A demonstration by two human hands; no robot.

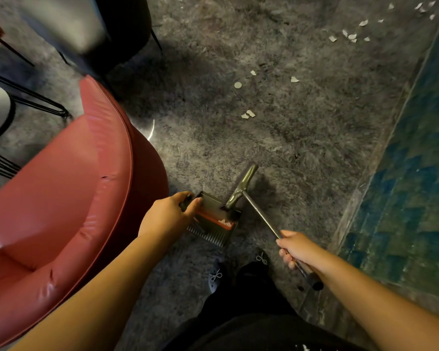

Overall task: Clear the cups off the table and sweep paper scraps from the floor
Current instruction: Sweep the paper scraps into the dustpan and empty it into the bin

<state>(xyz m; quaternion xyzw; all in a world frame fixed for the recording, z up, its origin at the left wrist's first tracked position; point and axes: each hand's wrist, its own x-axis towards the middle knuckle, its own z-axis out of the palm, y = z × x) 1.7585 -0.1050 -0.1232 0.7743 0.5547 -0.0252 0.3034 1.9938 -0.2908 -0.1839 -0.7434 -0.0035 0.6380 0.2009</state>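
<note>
While the dustpan [213,219] is held low over the grey floor [276,138], its handle is seen gripped by the closed left hand [169,214], with the comb-toothed edge of the pan pointing toward the person's feet. The broom [241,190] is shown just to the right of the pan, its olive head resting against the pan's upper corner and its thin metal shaft running down and to the right into the right hand [295,248], which is closed around the shaft near its dark end grip. A few pale scraps are visible inside the pan against its orange strip. The paper scraps [249,114] are scattered on the floor ahead of both hands: one pair lies well beyond the broom head, three more lie farther out, and a larger cluster is seen at the upper right near the blue tiled strip [411,188]. A red padded chair [69,198] is shown just left of the left forearm, and dark shoes [217,277] are visible between the two arms
</note>
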